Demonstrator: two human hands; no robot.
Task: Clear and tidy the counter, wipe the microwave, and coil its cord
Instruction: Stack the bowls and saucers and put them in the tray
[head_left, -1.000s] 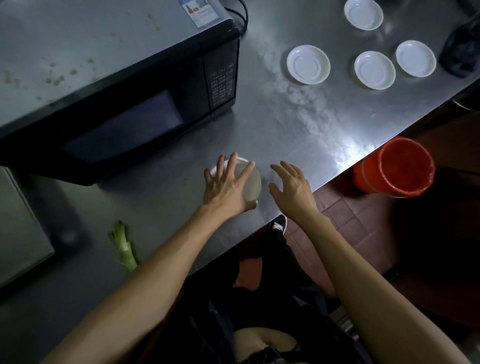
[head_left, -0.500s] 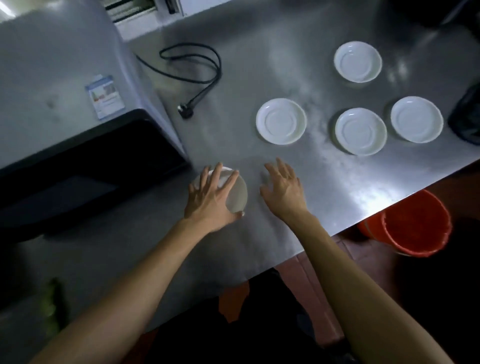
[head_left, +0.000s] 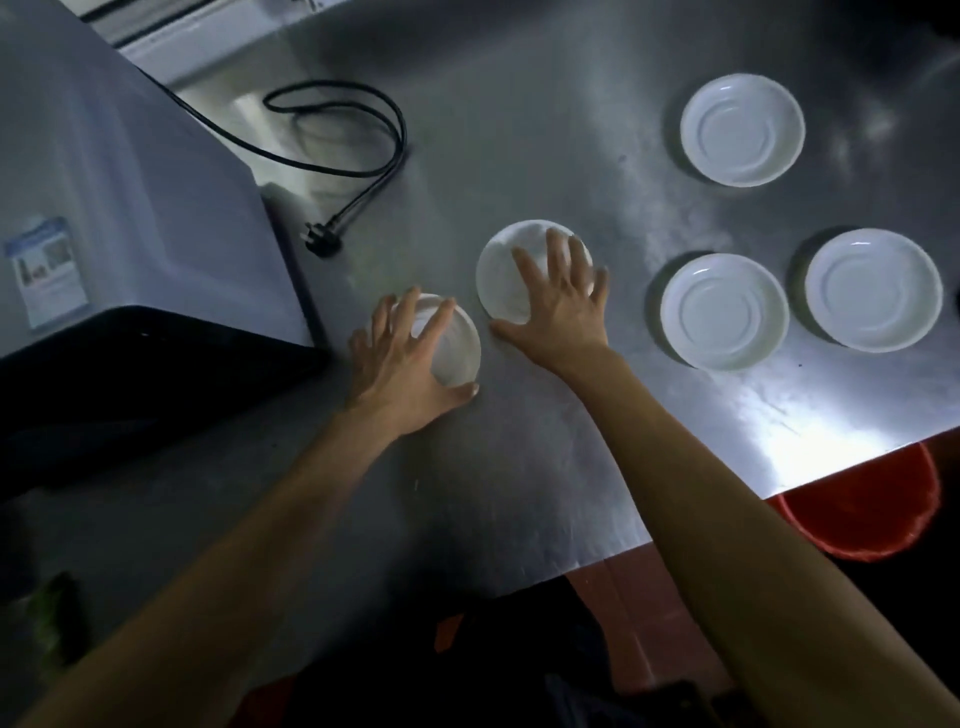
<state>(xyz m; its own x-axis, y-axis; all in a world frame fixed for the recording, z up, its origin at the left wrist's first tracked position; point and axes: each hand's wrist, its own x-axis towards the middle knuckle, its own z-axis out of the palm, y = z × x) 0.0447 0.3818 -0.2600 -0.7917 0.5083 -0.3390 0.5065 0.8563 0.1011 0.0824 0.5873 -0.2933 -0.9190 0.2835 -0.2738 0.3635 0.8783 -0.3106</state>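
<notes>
Now left hand (head_left: 400, 364) grip curled round a saucer (head_left: 452, 343), right hand (head_left: 558, 301) fingers spread flat on another saucer (head_left: 504, 270).

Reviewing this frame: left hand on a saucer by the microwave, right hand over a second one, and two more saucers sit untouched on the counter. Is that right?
Not quite. The head view shows three untouched saucers, not two: one far, two nearer. The rest holds.

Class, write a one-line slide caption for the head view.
Left hand grips a white saucer; right hand spreads over another round white saucer on the steel counter.
</notes>
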